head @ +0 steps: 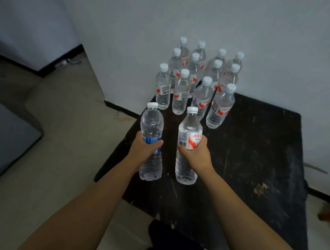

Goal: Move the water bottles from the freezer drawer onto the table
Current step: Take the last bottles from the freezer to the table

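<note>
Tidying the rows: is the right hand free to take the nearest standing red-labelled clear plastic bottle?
Probably not yet: the right hand already grips a red-labelled bottle. The nearest standing bottle is otherwise unobstructed on the black table.

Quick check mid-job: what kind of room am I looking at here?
Probably a plain indoor room, perhaps a home or storeroom. A scuffed black table stands against a bare white wall with dark skirting, on a pale floor. A cluster of water bottles stands on it; each hand holds another.
</note>
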Demonstrator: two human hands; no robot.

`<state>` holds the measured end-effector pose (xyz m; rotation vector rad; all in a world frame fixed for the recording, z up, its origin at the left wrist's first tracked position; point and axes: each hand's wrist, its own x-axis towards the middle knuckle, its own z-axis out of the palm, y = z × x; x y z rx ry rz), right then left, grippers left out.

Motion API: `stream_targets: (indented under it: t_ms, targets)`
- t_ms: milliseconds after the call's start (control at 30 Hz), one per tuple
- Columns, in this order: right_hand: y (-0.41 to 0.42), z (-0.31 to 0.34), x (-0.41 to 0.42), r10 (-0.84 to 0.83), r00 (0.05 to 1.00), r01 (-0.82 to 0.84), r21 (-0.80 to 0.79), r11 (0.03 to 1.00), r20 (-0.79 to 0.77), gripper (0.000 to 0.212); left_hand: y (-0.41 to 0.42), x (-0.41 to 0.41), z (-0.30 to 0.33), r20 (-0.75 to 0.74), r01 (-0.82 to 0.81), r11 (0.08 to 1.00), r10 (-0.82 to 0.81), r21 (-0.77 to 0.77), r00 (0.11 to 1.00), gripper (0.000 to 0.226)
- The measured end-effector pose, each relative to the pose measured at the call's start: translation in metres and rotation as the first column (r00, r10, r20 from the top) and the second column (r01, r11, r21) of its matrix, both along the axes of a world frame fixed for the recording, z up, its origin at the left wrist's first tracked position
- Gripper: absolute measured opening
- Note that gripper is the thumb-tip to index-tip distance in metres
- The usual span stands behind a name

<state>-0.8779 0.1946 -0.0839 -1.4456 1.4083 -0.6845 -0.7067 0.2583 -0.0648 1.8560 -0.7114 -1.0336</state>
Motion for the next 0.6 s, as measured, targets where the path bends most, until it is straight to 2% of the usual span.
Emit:
stream_targets:
  t_ms: [200,400,533,600]
  targets:
    - [-0.065,-0.002,0.022,-0.012,0.999,0.014,0.044,0.999,-0.046,0.069,-0.068,0.03,-0.013,0.018,-0.022,1.0,0.022,-0.013,1.0,0.06]
    - [-0.093,-0.007,0.048,-0.056,0.998,0.053,0.086,0.995,0.026,0.074,-0.11,0.056,-0.028,0.08,0.04,0.999,-0.038,-0.023,0.996,0.045]
    - [-0.1,-0.012,0.068,-0.099,0.992,0.094,0.069,0.993,0.075,0.077,-0.132,0.076,-0.035,0.107,0.106,0.994,-0.107,0.016,0.988,0.055]
    - [-0.103,-0.016,0.077,-0.144,0.985,0.138,0.059,0.989,0.1,0.077,-0.142,0.085,-0.038,0.104,0.133,0.991,-0.132,-0.005,0.986,0.053]
